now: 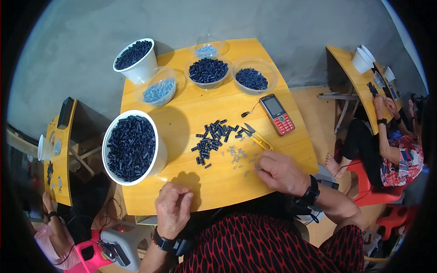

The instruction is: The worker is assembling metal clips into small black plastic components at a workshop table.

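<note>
Basically, L hand [174, 208] w/ fingers curled at surface [218, 189] edge; R hand [283, 173] curled by metal bits [236, 157] at its 10 o'clock (can't tell if either's tips meet); black pcs [208, 145] lie at L hand's 1 o'clock.

Black pieces [210, 144]: small, tubular, loose heap left of snips [259, 139]. Pins [236, 158]: tiny, silvery, scattered loose, just front-left of snips. Snips: yellow handles, lying flat, blade tips parted.
</note>
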Action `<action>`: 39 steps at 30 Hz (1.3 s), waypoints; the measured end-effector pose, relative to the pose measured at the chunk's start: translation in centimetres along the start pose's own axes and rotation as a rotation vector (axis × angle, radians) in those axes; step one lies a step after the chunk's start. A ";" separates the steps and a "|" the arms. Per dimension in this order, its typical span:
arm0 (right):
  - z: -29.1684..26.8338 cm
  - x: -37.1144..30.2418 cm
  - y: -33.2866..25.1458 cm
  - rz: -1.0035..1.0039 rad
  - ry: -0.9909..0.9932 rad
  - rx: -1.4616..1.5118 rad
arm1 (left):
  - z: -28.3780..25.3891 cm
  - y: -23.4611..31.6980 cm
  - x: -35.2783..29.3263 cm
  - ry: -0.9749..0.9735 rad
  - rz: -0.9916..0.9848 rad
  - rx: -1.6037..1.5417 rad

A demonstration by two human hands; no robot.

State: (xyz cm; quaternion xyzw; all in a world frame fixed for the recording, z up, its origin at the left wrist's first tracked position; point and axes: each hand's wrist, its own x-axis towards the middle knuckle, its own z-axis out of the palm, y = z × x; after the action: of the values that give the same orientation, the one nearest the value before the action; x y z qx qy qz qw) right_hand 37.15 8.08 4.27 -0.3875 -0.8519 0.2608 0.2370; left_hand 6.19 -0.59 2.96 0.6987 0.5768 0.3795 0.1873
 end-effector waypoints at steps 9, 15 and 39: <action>1.7 -0.2 0.9 -0.103 -0.061 0.018 | 2.2 0.4 2.5 0.028 -0.069 -0.031; 1.8 0.1 0.9 -0.043 -0.092 -0.007 | 4.0 0.9 3.9 0.050 -0.044 -0.042; 2.3 -2.1 1.7 0.123 0.069 0.481 | 4.8 -0.2 4.0 0.204 -0.163 -0.002</action>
State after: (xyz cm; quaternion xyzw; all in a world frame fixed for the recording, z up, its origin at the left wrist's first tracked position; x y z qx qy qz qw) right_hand 37.90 6.78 1.02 -0.3798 -0.7314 0.4568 0.3349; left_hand 9.80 4.13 1.04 0.6072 0.6471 0.4329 0.1586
